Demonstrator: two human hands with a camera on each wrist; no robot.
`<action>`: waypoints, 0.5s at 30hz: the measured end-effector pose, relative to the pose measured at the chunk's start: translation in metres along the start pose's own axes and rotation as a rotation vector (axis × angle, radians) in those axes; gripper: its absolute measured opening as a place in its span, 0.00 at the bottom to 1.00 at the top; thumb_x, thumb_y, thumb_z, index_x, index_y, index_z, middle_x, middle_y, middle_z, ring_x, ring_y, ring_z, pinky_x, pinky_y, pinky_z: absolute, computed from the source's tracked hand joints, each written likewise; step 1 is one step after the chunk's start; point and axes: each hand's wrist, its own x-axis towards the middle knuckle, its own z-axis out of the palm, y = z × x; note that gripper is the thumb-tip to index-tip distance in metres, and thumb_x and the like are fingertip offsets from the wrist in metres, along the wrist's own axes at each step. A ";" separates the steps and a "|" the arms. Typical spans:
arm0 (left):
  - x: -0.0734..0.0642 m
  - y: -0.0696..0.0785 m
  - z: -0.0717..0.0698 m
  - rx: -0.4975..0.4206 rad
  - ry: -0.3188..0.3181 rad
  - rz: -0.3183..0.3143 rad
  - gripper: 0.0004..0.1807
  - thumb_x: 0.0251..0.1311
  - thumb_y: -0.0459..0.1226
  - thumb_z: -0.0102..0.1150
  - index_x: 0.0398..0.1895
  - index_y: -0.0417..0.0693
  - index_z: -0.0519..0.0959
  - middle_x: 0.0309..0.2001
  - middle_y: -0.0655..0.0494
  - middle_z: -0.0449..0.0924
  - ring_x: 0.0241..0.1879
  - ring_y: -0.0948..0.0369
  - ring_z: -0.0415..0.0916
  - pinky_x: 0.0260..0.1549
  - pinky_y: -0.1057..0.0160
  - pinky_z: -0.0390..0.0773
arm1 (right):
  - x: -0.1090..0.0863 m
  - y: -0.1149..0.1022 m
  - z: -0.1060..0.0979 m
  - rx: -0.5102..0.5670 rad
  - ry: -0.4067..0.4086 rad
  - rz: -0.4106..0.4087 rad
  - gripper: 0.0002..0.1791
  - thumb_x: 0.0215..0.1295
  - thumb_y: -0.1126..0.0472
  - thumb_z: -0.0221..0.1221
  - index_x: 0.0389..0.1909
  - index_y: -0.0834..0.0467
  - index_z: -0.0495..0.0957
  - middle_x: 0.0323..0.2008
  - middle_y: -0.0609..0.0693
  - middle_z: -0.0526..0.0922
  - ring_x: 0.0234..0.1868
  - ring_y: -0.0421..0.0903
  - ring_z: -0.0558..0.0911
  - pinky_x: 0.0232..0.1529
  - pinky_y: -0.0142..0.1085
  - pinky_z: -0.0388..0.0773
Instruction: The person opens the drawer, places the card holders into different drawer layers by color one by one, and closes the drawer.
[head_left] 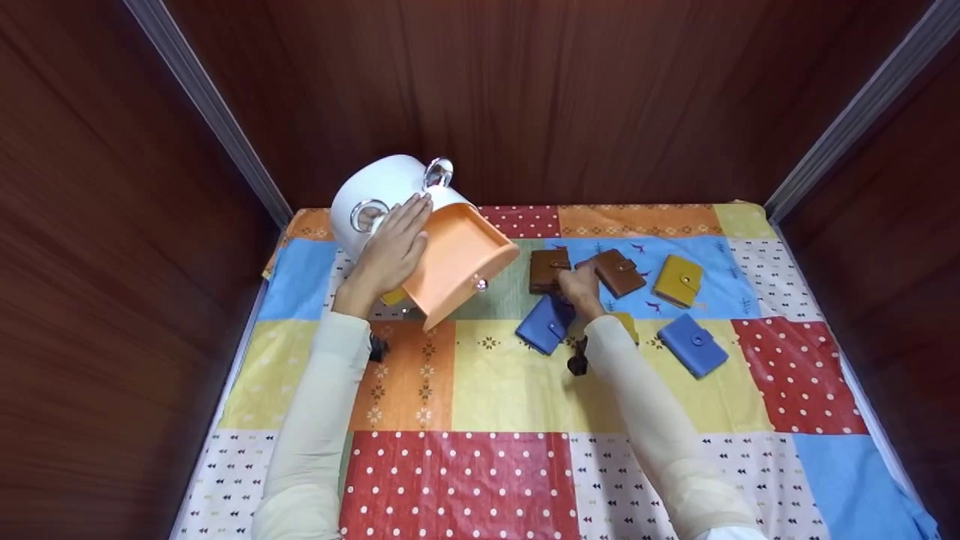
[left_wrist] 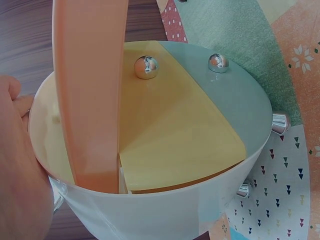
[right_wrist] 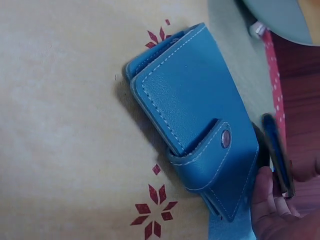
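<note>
A white round drawer unit (head_left: 390,180) with chrome feet stands at the back left. Its orange drawer (head_left: 459,259) is pulled out, and below it a yellow drawer (left_wrist: 175,120) and a green drawer (left_wrist: 232,97) are closed. My left hand (head_left: 391,251) rests on the unit's curved side with fingers straight. My right hand (head_left: 580,289) pinches a brown wallet (head_left: 548,270) by its edge; the right wrist view shows it edge-on between thumb and fingers. Nearest to that hand, a blue wallet (right_wrist: 197,115) with a snap strap lies on the cloth.
Another brown wallet (head_left: 616,272) lies just right of my right hand. Farther right are a yellow wallet (head_left: 678,280) and a second blue wallet (head_left: 693,346). One more yellow wallet (head_left: 627,324) is partly hidden by my right forearm. Wooden panels (head_left: 525,97) enclose the patchwork-covered table.
</note>
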 end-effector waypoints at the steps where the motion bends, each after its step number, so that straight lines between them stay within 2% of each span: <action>1: 0.000 0.000 0.000 0.000 0.001 0.000 0.27 0.71 0.43 0.29 0.72 0.49 0.46 0.72 0.58 0.41 0.70 0.59 0.36 0.67 0.59 0.36 | 0.000 0.000 0.000 0.008 0.003 0.010 0.24 0.60 0.57 0.52 0.53 0.67 0.64 0.35 0.55 0.72 0.30 0.49 0.76 0.27 0.39 0.76; 2: 0.000 0.000 0.000 0.000 0.001 0.001 0.27 0.71 0.43 0.29 0.72 0.50 0.46 0.72 0.58 0.41 0.70 0.59 0.36 0.67 0.59 0.36 | 0.000 0.000 0.000 0.010 0.007 0.018 0.29 0.61 0.55 0.53 0.58 0.67 0.60 0.39 0.57 0.73 0.33 0.50 0.77 0.31 0.41 0.78; 6: 0.000 -0.001 0.001 -0.001 0.003 0.000 0.27 0.71 0.43 0.28 0.72 0.50 0.45 0.72 0.58 0.41 0.70 0.59 0.35 0.67 0.59 0.36 | 0.003 0.000 0.001 -0.006 0.019 0.034 0.22 0.63 0.50 0.53 0.45 0.67 0.71 0.34 0.58 0.77 0.31 0.54 0.81 0.31 0.46 0.81; 9: 0.001 -0.001 0.001 0.000 0.002 0.000 0.27 0.71 0.44 0.27 0.72 0.50 0.45 0.72 0.58 0.41 0.70 0.59 0.35 0.67 0.59 0.36 | 0.004 0.002 0.001 -0.014 0.018 0.036 0.17 0.64 0.51 0.52 0.36 0.63 0.73 0.30 0.57 0.78 0.30 0.55 0.81 0.31 0.46 0.81; 13: 0.001 -0.001 0.001 -0.002 0.001 0.003 0.28 0.71 0.44 0.28 0.72 0.50 0.46 0.72 0.58 0.40 0.70 0.59 0.35 0.67 0.59 0.36 | 0.004 0.004 0.000 -0.019 0.020 0.035 0.11 0.63 0.54 0.52 0.29 0.59 0.70 0.27 0.53 0.75 0.27 0.51 0.78 0.25 0.42 0.79; 15: 0.000 -0.001 0.001 -0.003 0.004 0.005 0.28 0.71 0.44 0.27 0.72 0.49 0.46 0.72 0.58 0.41 0.70 0.59 0.36 0.67 0.59 0.36 | 0.004 0.005 0.001 -0.038 0.028 0.033 0.12 0.61 0.55 0.54 0.22 0.58 0.68 0.23 0.52 0.74 0.23 0.48 0.75 0.20 0.39 0.75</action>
